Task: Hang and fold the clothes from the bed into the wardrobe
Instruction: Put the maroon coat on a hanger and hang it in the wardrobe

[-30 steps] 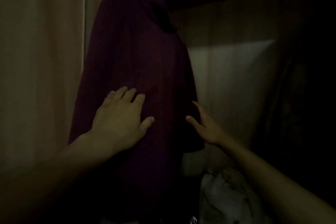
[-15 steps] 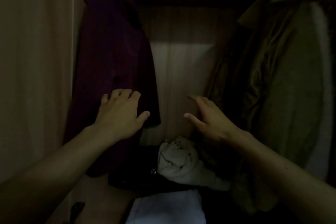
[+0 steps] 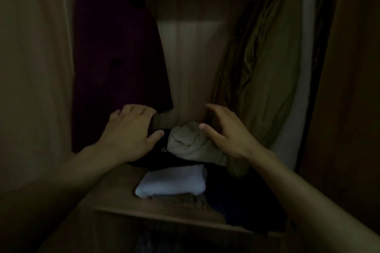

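A dark maroon garment [image 3: 115, 51] hangs at the left inside the dim wardrobe. My left hand [image 3: 129, 131] is low beside its hem, fingers loosely bent, over a black garment [image 3: 156, 158] on the shelf. My right hand [image 3: 224, 133] hovers with relaxed spread fingers over a crumpled beige cloth [image 3: 189, 141]. Neither hand holds anything. A folded white cloth [image 3: 172, 183] lies in front on the wooden shelf [image 3: 115, 197].
Olive-green clothes [image 3: 259, 72] and a pale garment [image 3: 298, 88] hang at the right. Wardrobe side panels [image 3: 35, 68] stand on both sides. Dark blue folded clothes [image 3: 246, 201] sit at the shelf's right. The back wall between the hanging clothes is bare.
My view dropped from the hanging maroon garment to the shelf. Both hands left the garment and moved down toward the clothes pile on the shelf.
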Tool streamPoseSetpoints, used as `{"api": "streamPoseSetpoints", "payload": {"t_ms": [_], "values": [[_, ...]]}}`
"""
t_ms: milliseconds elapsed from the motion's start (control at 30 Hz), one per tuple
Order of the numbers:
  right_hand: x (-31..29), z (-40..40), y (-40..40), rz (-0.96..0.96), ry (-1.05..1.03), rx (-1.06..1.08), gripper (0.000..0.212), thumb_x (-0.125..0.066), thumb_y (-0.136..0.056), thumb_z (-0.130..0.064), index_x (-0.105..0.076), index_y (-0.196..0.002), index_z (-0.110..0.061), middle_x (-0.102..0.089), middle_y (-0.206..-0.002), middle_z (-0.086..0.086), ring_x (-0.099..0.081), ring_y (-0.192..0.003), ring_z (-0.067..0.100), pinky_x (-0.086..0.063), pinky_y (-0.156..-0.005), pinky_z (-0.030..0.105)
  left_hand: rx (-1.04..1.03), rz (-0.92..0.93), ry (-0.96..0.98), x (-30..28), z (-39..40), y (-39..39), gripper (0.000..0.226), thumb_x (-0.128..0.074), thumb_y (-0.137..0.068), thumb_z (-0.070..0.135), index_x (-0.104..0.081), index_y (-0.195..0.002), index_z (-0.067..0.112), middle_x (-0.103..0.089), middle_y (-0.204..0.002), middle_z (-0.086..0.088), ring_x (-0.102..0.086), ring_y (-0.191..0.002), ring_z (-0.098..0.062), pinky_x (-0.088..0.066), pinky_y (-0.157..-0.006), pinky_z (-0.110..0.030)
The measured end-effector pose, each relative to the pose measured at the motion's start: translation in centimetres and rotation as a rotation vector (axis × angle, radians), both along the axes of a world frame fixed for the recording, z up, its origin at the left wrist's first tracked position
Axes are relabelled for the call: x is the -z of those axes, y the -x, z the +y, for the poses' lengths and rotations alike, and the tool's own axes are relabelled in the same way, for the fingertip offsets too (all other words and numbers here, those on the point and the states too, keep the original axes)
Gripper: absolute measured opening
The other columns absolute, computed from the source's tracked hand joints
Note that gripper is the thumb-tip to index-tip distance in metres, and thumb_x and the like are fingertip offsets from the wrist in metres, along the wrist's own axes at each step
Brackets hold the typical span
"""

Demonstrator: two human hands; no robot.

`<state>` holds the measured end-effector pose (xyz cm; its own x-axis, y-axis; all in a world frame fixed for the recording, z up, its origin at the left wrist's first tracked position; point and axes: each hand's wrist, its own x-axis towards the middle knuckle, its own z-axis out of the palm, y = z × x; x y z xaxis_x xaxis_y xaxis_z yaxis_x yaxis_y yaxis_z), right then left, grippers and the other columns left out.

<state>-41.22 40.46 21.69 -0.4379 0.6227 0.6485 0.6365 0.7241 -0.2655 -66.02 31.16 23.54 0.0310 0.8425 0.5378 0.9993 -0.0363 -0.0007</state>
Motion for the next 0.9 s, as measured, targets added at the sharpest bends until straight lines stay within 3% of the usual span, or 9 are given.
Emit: {"api": "streamPoseSetpoints", "payload": {"t_ms": [67,133,300,500,600,700,900], "values": [[0.9,-1.8,-0.6,0.051,0.035,-0.028,0.069,-0.049,-0.093,-0.056,-0.032,-0.150,-0.021,-0.040,-0.150,0.003,-0.039,-0.134,0.017,-0.034,-0.109,0.030,0.019,-0.009,0.026,0.9,-1.2,-0.8,0.066,-0.047,-0.094,0.058,-0.035,-0.148,0.022,-0.038,-0.153,0.002,-0.032,-0.139,-0.021,-0.031,-0.113,-0.043],[1.4,-3.6,-1.3,0.067,0.061,-0.037,0.067,-0.051,-0.094,-0.053,-0.033,-0.150,-0.020,-0.039,-0.150,0.002,-0.039,-0.134,0.016,-0.036,-0.110,0.033,0.040,-0.024,0.027,1.4,-2.0,-1.2,0.066,-0.048,-0.094,0.056,-0.035,-0.148,0.021,-0.037,-0.153,0.001,-0.031,-0.139,-0.021,-0.030,-0.113,-0.042],[1.1,-7.8,-3.3,0.019,0.041,0.068,0.069,-0.047,-0.092,-0.059,-0.032,-0.149,-0.023,-0.040,-0.150,0.000,-0.037,-0.135,0.014,-0.031,-0.108,0.026,0.157,-0.091,0.016,1.8,-2.9,-2.2,0.065,-0.048,-0.094,0.057,-0.038,-0.146,0.021,-0.041,-0.150,-0.001,-0.035,-0.136,-0.022,-0.032,-0.110,-0.043],[1.9,-13.9,-4.2,-0.040,0.077,0.271,0.069,-0.042,-0.093,-0.061,-0.028,-0.151,-0.024,-0.038,-0.151,0.001,-0.036,-0.137,0.018,-0.037,-0.110,0.040,0.407,-0.147,0.007,4.4,-4.1,-3.0,0.053,-0.044,-0.096,0.054,-0.048,-0.139,0.022,-0.050,-0.140,0.001,-0.042,-0.126,-0.019,-0.037,-0.102,-0.039],[3.5,-17.2,-4.3,-0.074,0.088,0.414,0.068,-0.040,-0.093,-0.064,-0.028,-0.149,-0.029,-0.039,-0.150,-0.002,-0.035,-0.137,0.017,-0.038,-0.109,0.045,0.491,-0.111,0.000,6.0,-4.4,-2.6,0.068,-0.033,-0.090,0.060,-0.044,-0.145,0.022,-0.044,-0.149,0.000,-0.038,-0.134,-0.021,-0.034,-0.108,-0.046],[5.6,-20.5,-4.3,-0.098,0.141,0.577,0.064,-0.044,-0.093,-0.062,-0.028,-0.147,-0.033,-0.037,-0.151,-0.003,-0.030,-0.140,0.019,-0.035,-0.110,0.049,0.602,-0.200,0.017,8.1,-4.5,-2.9,0.062,-0.041,-0.094,0.058,-0.043,-0.146,0.022,-0.041,-0.152,-0.001,-0.036,-0.137,-0.024,-0.034,-0.108,-0.050],[9.0,-28.8,-5.3,-0.130,0.249,0.824,0.070,-0.044,-0.092,-0.063,-0.027,-0.150,-0.028,-0.031,-0.156,-0.001,-0.026,-0.144,0.021,-0.033,-0.112,0.052,0.804,-0.272,0.170,12.8,-7.1,-6.7,0.059,-0.049,-0.095,0.052,-0.040,-0.147,0.026,-0.036,-0.155,0.000,-0.031,-0.139,-0.024,-0.032,-0.112,-0.044]]}}
